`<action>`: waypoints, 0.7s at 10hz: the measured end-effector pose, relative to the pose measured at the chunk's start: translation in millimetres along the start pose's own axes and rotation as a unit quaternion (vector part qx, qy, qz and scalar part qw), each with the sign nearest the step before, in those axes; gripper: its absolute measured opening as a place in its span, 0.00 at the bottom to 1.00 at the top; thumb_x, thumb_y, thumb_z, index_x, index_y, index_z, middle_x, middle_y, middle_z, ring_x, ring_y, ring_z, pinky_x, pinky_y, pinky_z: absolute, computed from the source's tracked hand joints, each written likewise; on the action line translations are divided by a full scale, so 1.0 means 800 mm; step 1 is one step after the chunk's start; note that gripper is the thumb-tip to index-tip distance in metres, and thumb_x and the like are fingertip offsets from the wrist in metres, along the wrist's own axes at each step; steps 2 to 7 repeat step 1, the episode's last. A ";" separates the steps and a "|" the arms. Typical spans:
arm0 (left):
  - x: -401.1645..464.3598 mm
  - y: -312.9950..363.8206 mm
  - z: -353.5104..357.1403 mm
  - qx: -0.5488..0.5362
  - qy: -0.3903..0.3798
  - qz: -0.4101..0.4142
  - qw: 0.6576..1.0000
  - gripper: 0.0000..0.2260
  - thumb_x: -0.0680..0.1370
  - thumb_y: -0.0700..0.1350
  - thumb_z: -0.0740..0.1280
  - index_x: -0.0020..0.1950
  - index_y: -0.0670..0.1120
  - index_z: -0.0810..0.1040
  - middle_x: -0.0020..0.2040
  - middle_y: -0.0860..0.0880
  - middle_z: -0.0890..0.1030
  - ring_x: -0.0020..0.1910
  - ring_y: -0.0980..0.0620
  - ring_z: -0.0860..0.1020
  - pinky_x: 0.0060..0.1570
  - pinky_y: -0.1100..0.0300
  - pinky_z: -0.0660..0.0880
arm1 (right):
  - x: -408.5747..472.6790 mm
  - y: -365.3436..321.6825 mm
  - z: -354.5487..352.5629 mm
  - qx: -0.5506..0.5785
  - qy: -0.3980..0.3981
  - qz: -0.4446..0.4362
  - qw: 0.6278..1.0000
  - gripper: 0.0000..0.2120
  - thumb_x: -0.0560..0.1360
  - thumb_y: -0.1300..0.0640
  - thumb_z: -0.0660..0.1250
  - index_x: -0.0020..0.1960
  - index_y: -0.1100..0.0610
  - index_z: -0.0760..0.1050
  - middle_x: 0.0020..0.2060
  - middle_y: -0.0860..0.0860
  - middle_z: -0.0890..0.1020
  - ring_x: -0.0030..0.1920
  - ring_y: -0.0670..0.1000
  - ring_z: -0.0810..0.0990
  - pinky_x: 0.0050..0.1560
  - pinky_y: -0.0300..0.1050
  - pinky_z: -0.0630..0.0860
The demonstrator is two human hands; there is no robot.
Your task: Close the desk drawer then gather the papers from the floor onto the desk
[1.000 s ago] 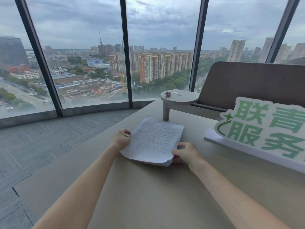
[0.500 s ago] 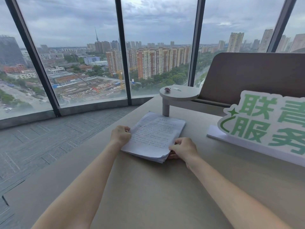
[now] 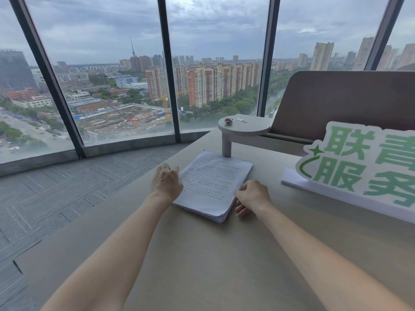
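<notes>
Papers [image 3: 213, 182] lie stacked on the worktop [image 3: 202, 254], long axis running away from the person, between left hand [image 3: 166, 182] and right hand [image 3: 252, 197], both sets of fingers loosely curled against its side edges, gripping nothing.

Head camera looks forward and down over the desk [image 3: 202, 254].
</notes>
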State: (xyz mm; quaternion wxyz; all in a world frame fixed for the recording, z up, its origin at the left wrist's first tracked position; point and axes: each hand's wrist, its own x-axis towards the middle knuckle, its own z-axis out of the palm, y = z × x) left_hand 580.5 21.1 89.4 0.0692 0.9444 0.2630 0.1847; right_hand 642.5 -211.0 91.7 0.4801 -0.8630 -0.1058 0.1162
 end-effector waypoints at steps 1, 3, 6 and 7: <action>-0.005 0.008 -0.005 -0.022 -0.007 0.012 1.000 0.16 0.76 0.39 0.58 0.62 0.40 0.77 0.56 0.38 0.76 0.60 0.39 0.73 0.54 0.49 0.74 | -0.007 0.000 -0.009 -0.008 -0.005 0.019 1.000 0.08 0.73 0.61 0.65 0.43 0.65 0.79 0.33 0.60 0.84 0.26 0.57 0.85 0.30 0.55 0.84; -0.005 0.008 -0.005 -0.022 -0.007 0.012 1.000 0.16 0.76 0.39 0.58 0.62 0.40 0.77 0.56 0.38 0.76 0.60 0.39 0.73 0.54 0.49 0.74 | -0.007 0.000 -0.009 -0.008 -0.005 0.019 1.000 0.08 0.73 0.61 0.65 0.43 0.65 0.79 0.33 0.60 0.84 0.26 0.57 0.85 0.30 0.55 0.84; -0.005 0.008 -0.005 -0.022 -0.007 0.012 1.000 0.16 0.76 0.39 0.58 0.62 0.40 0.77 0.56 0.38 0.76 0.60 0.39 0.73 0.54 0.49 0.74 | -0.007 0.000 -0.009 -0.008 -0.005 0.019 1.000 0.08 0.73 0.61 0.65 0.43 0.65 0.79 0.33 0.60 0.84 0.26 0.57 0.85 0.30 0.55 0.84; -0.005 0.008 -0.005 -0.022 -0.007 0.012 1.000 0.16 0.76 0.39 0.58 0.62 0.40 0.77 0.56 0.38 0.76 0.60 0.39 0.73 0.54 0.49 0.74 | -0.007 0.000 -0.009 -0.008 -0.005 0.019 1.000 0.08 0.73 0.61 0.65 0.43 0.65 0.79 0.33 0.60 0.84 0.26 0.57 0.85 0.30 0.55 0.84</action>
